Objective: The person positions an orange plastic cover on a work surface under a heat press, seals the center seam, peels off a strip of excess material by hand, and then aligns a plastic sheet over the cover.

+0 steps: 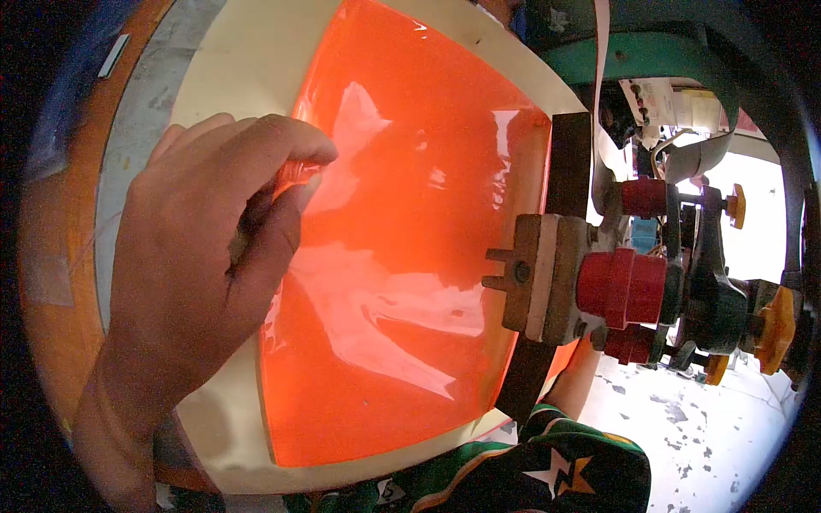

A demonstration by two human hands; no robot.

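My left hand [201,201] pinches the orange sheet [406,227], likely steadying it; rightward sits the machine [623,286]; right hand hidden, grip unknown.

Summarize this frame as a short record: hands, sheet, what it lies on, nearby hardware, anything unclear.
Left hand: pinching the orange sheet at its left edge, thumb against index finger
Right hand: not visible
Sheet state: glossy, with bright reflections
Underneath: cream surface, showing around the sheet
Hardware: fitting with red parts and yellow knobs, at the picture's right; black bar along the sheet's right edge
Unclear: whether the fitting touches the sheet
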